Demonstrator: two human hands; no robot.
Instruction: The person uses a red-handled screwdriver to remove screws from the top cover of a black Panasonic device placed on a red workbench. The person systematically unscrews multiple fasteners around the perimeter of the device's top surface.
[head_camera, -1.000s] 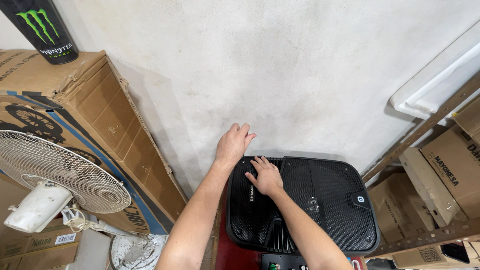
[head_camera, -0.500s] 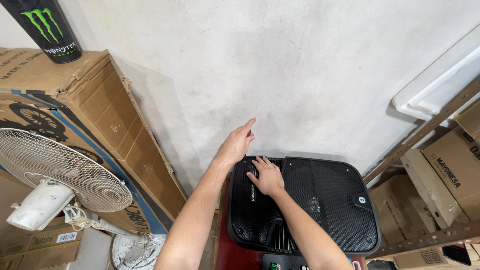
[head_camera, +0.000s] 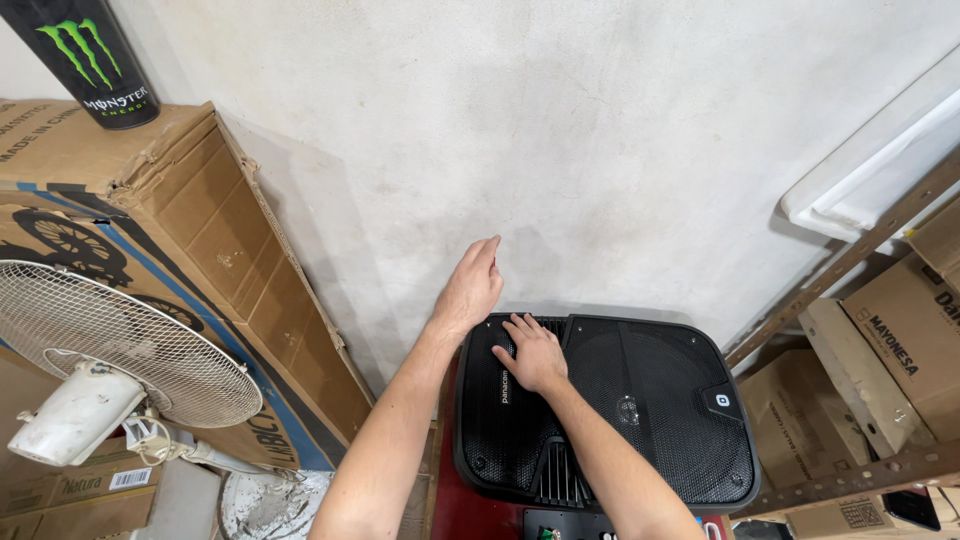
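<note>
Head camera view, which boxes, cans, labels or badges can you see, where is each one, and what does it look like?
Tall can: top left, on a box; black with green mark.
Large cardboard box: left, leaning on wall; brown, blue and black print.
Barcode label: bottom left; white.
Cardboard boxes: right, on metal shelf; brown, dark print.
Small badge: on black speaker under right hand; square.

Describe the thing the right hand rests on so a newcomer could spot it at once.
Against the pale plaster wall, low in the middle, stands a black speaker. The right hand lies flat on its upper left corner. Unlike the cardboard boxes and white fan nearby, it has a dark perforated grille.
</note>
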